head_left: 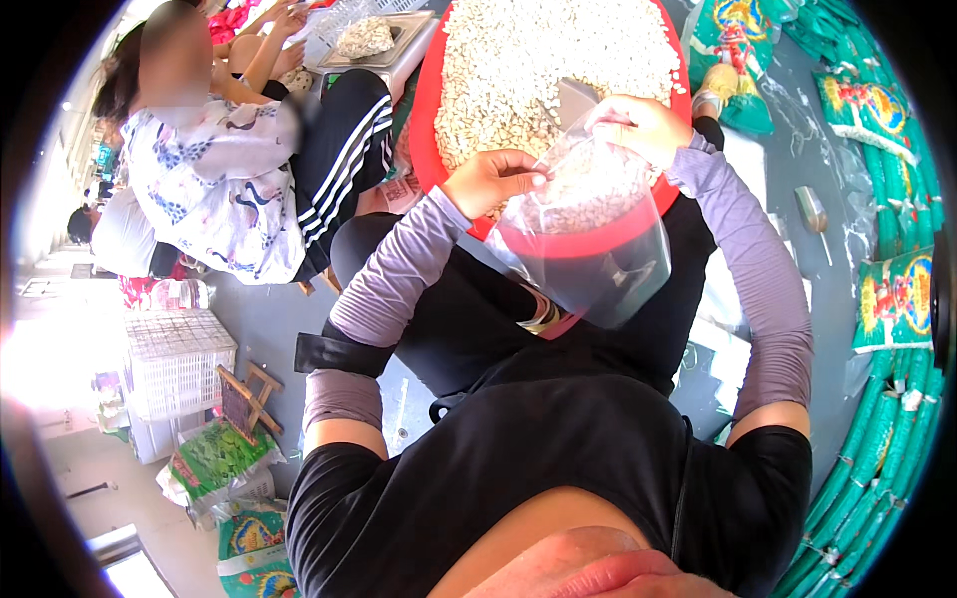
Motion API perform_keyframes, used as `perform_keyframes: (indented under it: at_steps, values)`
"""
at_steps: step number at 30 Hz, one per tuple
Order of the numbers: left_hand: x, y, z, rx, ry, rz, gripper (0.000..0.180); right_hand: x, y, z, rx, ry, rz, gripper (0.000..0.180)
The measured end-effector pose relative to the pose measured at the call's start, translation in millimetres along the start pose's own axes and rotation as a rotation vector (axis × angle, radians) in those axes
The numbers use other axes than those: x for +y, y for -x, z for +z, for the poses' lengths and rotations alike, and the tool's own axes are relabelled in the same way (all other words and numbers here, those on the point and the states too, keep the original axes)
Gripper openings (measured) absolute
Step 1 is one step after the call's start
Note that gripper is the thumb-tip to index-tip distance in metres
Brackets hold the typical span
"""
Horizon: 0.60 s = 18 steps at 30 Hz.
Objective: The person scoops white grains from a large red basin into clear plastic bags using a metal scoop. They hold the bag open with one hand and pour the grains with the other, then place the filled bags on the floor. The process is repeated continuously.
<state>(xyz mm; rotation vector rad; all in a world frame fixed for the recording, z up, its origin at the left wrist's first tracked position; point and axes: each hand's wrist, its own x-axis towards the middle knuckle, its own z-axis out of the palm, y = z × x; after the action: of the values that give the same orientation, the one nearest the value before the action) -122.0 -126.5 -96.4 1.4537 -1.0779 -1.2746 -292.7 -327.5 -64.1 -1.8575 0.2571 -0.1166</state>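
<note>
- Currently, your left hand pinches the near rim of a clear plastic bag, and your right hand is closed on the far rim together with what looks like a small metal scoop.
- The bag hangs open between both hands over your lap, just in front of the red basin heaped with pale seeds.
- Expect the film to be thin, limp and slippery; it likely collapses if either rim is released.
- Keep your hold at the rim, on opposite sides, so the mouth stays spread.
- The seeds already inside appear light and loose; judge that weight will pull the bottom down, so support from below may be needed.
- Green printed packets lie to your right.
</note>
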Motion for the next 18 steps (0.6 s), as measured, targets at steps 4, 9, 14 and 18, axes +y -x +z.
perform_keyframes:
  at_steps: [4,9,14,18]
  values:
    - [-16,-13,-9,-0.118,0.232,-0.102,0.023,21,-25,11,0.055,-0.087,-0.119,0.014]
    - [-33,-33,-45,0.195,-0.022,0.101,0.015,52,-25,7,-0.181,-0.533,0.121,0.050]
    - [-32,-39,-72,0.298,-0.068,0.004,0.018,73,-43,35,-0.224,-0.716,0.100,0.044]
    - [-37,-30,-67,0.416,0.043,-0.058,0.032,58,-50,28,-0.190,-0.555,0.227,0.027]
